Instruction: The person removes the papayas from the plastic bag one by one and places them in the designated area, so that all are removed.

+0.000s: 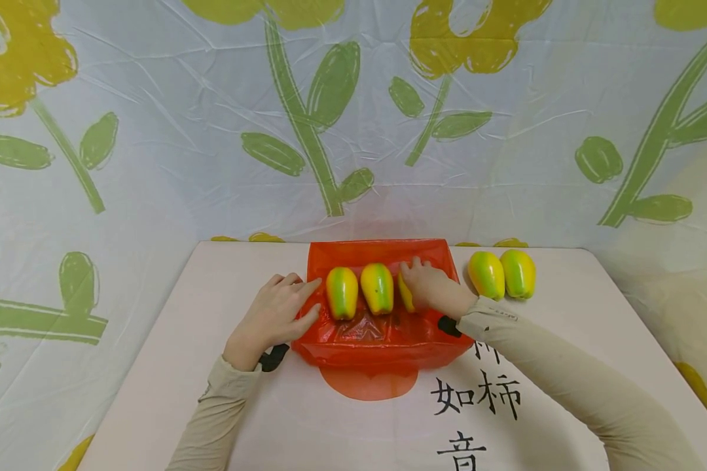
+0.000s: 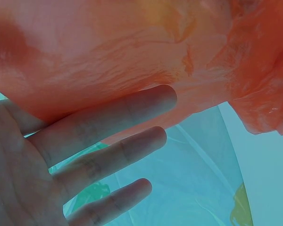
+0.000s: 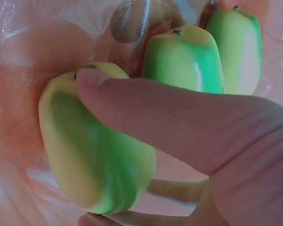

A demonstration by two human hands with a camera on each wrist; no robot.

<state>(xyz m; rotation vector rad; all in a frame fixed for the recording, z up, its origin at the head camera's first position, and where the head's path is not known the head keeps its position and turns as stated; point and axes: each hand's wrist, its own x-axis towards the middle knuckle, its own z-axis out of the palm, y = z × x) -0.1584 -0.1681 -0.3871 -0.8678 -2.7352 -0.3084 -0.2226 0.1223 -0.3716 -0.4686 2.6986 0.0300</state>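
Note:
A red plastic bag (image 1: 383, 356) lies spread open like a shallow box on the table. Inside it, two yellow-green papayas stand side by side, a left papaya (image 1: 342, 294) and a middle papaya (image 1: 378, 289). My right hand (image 1: 437, 288) grips a third papaya (image 3: 99, 146) at the bag's right part, thumb over its top end and fingers under its other end. Along the bag's left wall is my left hand (image 1: 273, 314), its fingers (image 2: 122, 110) straight and spread against the outside of the red plastic.
Right of the bag, two more papayas (image 1: 502, 275) lie together on the pale table (image 1: 212, 288). Large black characters (image 1: 477, 396) mark the table's front right. Behind the table hangs a flower-patterned sheet (image 1: 212, 163).

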